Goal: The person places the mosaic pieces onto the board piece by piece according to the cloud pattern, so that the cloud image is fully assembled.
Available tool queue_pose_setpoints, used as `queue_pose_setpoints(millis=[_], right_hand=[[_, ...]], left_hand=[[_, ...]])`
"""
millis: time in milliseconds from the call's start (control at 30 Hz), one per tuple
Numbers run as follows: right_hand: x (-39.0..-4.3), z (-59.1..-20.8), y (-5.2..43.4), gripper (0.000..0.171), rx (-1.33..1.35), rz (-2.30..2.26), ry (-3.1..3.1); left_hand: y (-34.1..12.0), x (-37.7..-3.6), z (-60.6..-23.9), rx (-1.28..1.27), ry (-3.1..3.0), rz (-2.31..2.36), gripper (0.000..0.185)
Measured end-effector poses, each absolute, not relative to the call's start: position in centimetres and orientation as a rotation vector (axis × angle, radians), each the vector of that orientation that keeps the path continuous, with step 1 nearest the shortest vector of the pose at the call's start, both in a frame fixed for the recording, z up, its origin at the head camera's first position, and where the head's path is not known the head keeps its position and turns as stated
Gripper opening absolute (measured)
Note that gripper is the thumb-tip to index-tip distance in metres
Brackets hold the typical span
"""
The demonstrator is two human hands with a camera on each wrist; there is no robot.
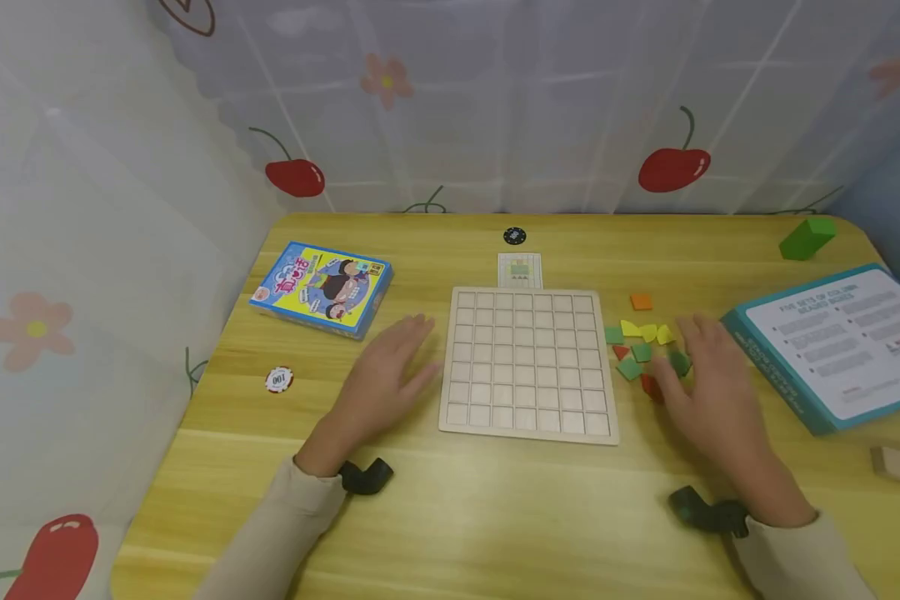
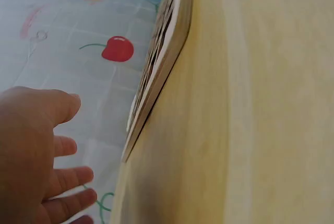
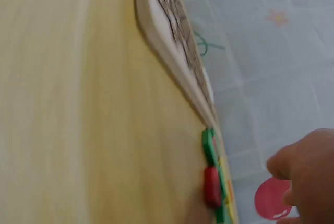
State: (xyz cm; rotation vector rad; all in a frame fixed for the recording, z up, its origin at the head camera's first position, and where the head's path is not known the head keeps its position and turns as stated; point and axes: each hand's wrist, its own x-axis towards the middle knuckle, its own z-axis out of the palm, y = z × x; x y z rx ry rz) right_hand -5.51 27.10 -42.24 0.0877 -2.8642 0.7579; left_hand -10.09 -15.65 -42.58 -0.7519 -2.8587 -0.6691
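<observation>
Hands either side of the grid board (image 1: 528,360)
Left hand (image 1: 385,379) flat, holding nothing; right hand (image 1: 708,392) spread over the coloured tiles (image 1: 640,342), probably just touching. Card box (image 1: 321,288), poker chip (image 1: 278,380) nearby.

A blue card box (image 1: 321,288), poker chip (image 1: 278,380), green block (image 1: 806,237) and teal booklet (image 1: 840,350) lie around.
</observation>
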Motion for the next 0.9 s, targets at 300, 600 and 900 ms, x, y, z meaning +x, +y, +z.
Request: queue_pose_setpoints(millis=[300,600,900], right_hand=[[-6.3,-43.2,28.8,0.031,0.005,0.778,-2.411],[-9.3,-43.1,30.3,0.032,-0.167,0.962,-2.568],[-13.9,-43.2,31.2,0.043,0.047,0.954,-2.869]], left_hand=[[-16.2,-11.3,-44.6,-0.652,-2.673,-1.424,0.046],[-15.6,-11.7,-45.8,-0.695,-2.769,-1.218,0.035],[-15.2,-11.4,-45.7,-0.799,-2.770,-0.962,0.038]])
